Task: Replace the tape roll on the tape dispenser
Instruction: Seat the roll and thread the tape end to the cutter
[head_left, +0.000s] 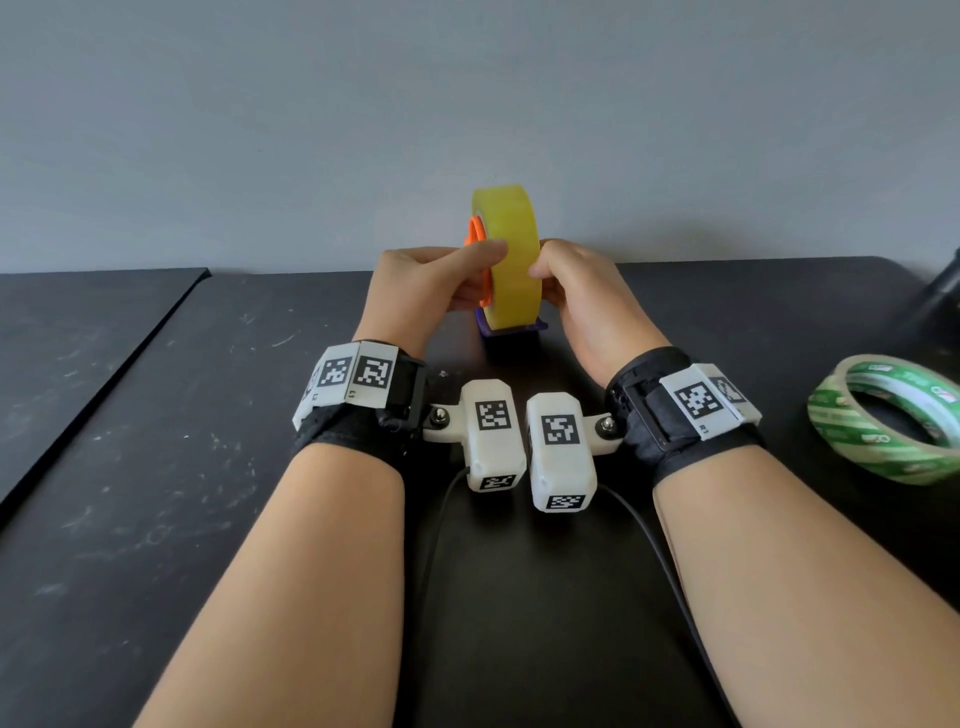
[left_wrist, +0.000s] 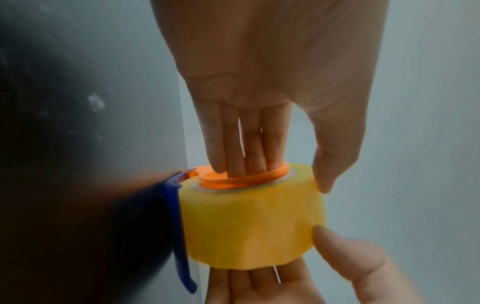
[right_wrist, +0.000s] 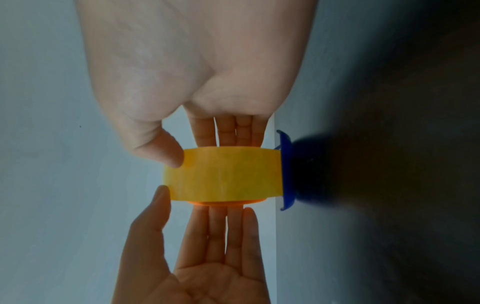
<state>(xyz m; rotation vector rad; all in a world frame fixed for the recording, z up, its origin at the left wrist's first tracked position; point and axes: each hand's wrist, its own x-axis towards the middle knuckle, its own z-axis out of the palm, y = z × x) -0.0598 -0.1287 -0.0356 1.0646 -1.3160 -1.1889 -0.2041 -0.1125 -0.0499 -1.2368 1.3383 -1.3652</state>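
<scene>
Flanking both hands (head_left: 498, 291): green tape roll (head_left: 883, 421)

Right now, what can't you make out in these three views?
- Tape dispenser: head view, mostly hidden behind the yellow tape roll and both hands; only a blue edge shows in the wrist views.
- Orange hub: whether it is fully seated in the roll; the left hand fingers cover it.
- Right hand fingertips: behind the roll.
- Dark object: cut off by the right edge, head view.
- Green tape roll: print too small.
</scene>
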